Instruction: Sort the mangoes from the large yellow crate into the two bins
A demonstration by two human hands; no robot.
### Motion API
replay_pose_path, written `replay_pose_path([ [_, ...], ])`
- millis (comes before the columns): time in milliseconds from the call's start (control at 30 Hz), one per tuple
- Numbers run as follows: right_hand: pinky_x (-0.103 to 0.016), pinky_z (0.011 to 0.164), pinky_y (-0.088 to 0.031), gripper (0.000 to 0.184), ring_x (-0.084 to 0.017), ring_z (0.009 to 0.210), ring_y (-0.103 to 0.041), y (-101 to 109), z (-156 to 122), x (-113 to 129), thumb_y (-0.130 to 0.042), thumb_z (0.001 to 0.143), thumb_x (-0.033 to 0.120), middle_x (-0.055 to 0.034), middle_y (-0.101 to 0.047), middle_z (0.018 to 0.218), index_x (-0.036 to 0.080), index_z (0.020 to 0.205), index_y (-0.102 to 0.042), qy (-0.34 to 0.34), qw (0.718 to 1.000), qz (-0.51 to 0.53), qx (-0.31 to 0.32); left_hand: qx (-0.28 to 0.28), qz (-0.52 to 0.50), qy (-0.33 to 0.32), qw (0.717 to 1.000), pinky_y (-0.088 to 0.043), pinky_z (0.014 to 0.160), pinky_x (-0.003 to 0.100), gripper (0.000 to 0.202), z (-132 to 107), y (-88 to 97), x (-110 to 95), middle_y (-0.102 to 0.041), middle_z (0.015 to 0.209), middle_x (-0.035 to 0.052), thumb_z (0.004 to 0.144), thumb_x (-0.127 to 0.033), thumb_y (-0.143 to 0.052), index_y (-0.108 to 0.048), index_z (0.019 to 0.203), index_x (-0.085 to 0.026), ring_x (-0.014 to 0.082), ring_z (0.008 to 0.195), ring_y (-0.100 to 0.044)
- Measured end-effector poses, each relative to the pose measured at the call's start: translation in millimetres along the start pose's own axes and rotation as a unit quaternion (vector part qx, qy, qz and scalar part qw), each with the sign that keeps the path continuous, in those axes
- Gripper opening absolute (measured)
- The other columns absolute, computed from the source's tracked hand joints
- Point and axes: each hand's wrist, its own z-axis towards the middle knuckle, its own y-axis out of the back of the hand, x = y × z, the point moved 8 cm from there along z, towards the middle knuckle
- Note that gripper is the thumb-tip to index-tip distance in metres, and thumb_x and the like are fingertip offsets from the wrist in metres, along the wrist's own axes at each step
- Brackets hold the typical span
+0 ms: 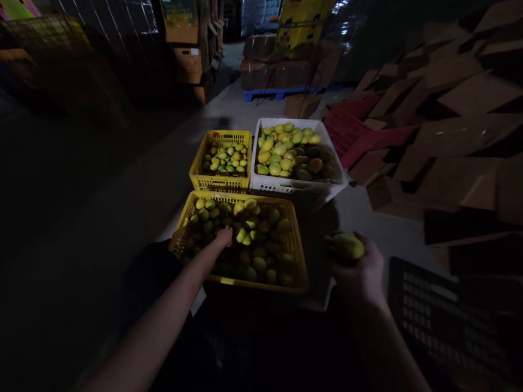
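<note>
My right hand (363, 272) holds an oval yellow-green fruit (349, 246) above the floor, right of the front yellow crate; its exact kind is unclear in the dim light. My left hand (224, 235) reaches down into that front yellow crate (300, 256), its fingers curled among the fruit. What they grip, if anything, is hidden. Green and yellow oval fruits (259, 264) fill the crate, many in shadow. Behind it on the left stands a smaller yellow crate (198, 178) of similar fruit. Beside that is a white crate (296, 188) heaped with mostly yellow fruit.
Flattened cardboard boxes (453, 136) pile up on the right, around a red crate (347, 136). A dark slotted crate (425, 310) lies near my right arm. Farther back are a blue pallet (280, 94) with boxes and stacked cartons (188, 64). Grey floor (122, 201) stretches to the left.
</note>
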Motion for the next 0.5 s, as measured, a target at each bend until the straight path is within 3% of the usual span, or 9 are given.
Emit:
replay_pose_path([
  [67, -0.020, 0.043, -0.050, 0.006, -0.012, 0.052, -0.058, 1.6, 4.4, -24.0, -0.053, 0.074, 0.027, 0.0013, -0.060, 0.059, 0.023, 0.069, -0.053, -0.094, 0.992, 0.053, -0.063, -0.005, 0.009, 0.001, 1.000, -0.049, 0.089, 0.043, 0.035, 8.0, -7.1, 3.9, -0.055, 0.123, 0.0098, 0.088, -0.033, -0.055, -0.055, 0.119, -0.017, 0.0213, 0.106, -0.056],
  [167, -0.021, 0.043, -0.051, 0.004, -0.012, 0.051, -0.059, -24.9, 0.5, -43.6, -0.057, 0.074, 0.025, 0.0015, -0.062, 0.059, 0.021, 0.073, -0.055, -0.202, 0.970, 0.104, -0.083, -0.016, 0.017, 0.010, 1.000, -0.047, 0.092, 0.044, 0.034, 15.8, -15.5, 6.9, -0.053, 0.127, 0.0109, 0.088, -0.030, -0.056, -0.055, 0.119, -0.017, 0.0223, 0.109, -0.055],
  [300, -0.020, 0.043, -0.051, 0.006, -0.011, 0.049, -0.059, -64.0, -0.9, -49.4, -0.060, 0.070, 0.021, 0.0021, -0.063, 0.058, 0.020, 0.073, -0.055, -0.232, 0.966, 0.110, -0.024, -0.045, 0.012, 0.030, 0.998, -0.042, 0.097, 0.047, 0.033, 17.3, -24.3, 4.2, -0.048, 0.130, 0.0221, 0.087, -0.017, -0.054, -0.055, 0.119, -0.008, 0.0288, 0.114, -0.053],
  [500, -0.024, 0.043, -0.048, 0.017, -0.014, 0.052, -0.059, -90.0, 9.9, -68.9, -0.066, 0.066, 0.031, 0.0015, -0.064, 0.064, 0.023, 0.073, -0.053, -0.192, 0.975, 0.045, 0.102, -0.062, -0.034, 0.017, 0.997, -0.050, 0.086, 0.042, 0.038, 10.0, -11.1, -9.3, -0.056, 0.120, 0.0105, 0.088, -0.035, -0.055, -0.053, 0.120, -0.014, 0.0208, 0.102, -0.058],
])
